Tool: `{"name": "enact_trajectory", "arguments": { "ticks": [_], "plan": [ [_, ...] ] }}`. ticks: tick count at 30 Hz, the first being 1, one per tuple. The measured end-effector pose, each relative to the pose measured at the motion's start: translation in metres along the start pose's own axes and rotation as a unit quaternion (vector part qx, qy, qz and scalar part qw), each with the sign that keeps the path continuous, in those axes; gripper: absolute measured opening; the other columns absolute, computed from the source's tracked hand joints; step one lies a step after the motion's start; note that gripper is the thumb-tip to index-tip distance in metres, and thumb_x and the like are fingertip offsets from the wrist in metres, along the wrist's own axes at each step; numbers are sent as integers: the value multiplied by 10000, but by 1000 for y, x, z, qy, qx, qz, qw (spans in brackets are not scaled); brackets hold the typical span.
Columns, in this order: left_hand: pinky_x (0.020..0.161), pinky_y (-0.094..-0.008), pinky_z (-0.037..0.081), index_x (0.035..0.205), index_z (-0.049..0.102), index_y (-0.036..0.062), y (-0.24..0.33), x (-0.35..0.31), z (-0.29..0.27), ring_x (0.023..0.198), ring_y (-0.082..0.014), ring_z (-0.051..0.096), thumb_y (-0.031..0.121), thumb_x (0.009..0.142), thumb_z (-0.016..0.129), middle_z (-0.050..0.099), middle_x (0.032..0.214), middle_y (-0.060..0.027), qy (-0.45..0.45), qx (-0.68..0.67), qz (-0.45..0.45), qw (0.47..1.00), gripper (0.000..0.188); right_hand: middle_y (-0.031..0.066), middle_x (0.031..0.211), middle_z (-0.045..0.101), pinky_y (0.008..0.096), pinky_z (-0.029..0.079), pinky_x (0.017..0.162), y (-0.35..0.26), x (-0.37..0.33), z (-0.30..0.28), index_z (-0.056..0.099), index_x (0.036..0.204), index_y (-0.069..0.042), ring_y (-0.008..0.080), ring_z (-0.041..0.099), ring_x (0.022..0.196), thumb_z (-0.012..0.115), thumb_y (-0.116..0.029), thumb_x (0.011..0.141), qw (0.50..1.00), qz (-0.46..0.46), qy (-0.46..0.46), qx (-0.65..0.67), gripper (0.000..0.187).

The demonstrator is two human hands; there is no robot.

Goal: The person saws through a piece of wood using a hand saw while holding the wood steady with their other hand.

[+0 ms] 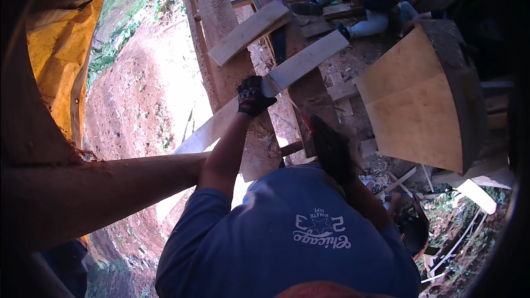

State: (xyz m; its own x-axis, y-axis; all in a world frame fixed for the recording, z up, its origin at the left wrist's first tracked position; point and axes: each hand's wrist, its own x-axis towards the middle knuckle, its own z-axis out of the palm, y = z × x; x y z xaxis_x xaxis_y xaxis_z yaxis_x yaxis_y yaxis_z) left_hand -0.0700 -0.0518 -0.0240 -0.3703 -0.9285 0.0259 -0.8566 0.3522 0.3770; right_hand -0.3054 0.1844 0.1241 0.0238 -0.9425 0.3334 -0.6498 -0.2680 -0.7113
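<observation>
A pale plank point(309, 60) lies slantwise across wider sawdust-covered boards point(221, 27), and a line crosses it just right of my left hand. My left hand point(253, 96), in a black glove, presses on this plank with its fingers curled over it and its thumb pointing right. Lower right of it is my right hand point(335, 157), dark and smeared by motion. Beside its upper end shows a small red patch point(307, 122); whether the hand holds it I cannot make out.
Beyond the plank lies another short plank point(248, 33). A large pale wooden panel point(414, 99) stands at right, a thick timber beam point(110, 198) at left. A seated person point(370, 0) is at the far right; another person point(411, 223) is at lower right. Wood scraps litter the ground.
</observation>
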Motion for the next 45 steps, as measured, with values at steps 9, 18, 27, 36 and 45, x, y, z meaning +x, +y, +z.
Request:
{"name": "enact_trajectory", "arguments": {
  "ticks": [9,18,27,36,45],
  "plan": [
    [1143,-567,441,1451,616,95,0,-10,12,1322,-413,587,574,667,970,633,1389,-183,20,-11,24,999,984,199,1402,743,409,598,1023,18,1,18,668,1460,-15,359,751,1245,666,-120,1091,999,-2,-9,-49,384],
    [1133,-574,417,1513,564,30,21,-33,20,1310,-414,565,375,783,850,609,1382,-210,39,-1,48,998,857,167,1559,641,446,573,1065,-23,-22,-9,643,1481,-28,319,714,1301,626,-81,1107,991,64,-89,-74,378],
    [1143,-564,411,1473,541,-65,33,-21,38,1284,-448,565,125,822,698,617,1325,-261,61,6,4,998,695,189,1442,712,468,585,1038,-48,31,-6,673,1428,-6,359,742,1229,644,-71,1090,994,100,-37,3,345],
    [1057,-558,451,1253,631,-20,40,-10,37,1241,-438,578,122,770,709,657,1216,-228,61,9,5,998,510,215,1436,720,409,607,1031,-48,18,2,656,1480,-1,332,748,1262,654,-136,1106,985,172,-9,22,398],
    [1025,-493,478,984,754,58,41,-5,31,1159,-406,605,158,738,734,700,1103,-170,24,47,8,999,266,254,1399,729,422,641,967,-47,22,-3,661,1451,10,387,760,1226,667,-71,1080,994,43,-42,-93,380]
  ]
}}
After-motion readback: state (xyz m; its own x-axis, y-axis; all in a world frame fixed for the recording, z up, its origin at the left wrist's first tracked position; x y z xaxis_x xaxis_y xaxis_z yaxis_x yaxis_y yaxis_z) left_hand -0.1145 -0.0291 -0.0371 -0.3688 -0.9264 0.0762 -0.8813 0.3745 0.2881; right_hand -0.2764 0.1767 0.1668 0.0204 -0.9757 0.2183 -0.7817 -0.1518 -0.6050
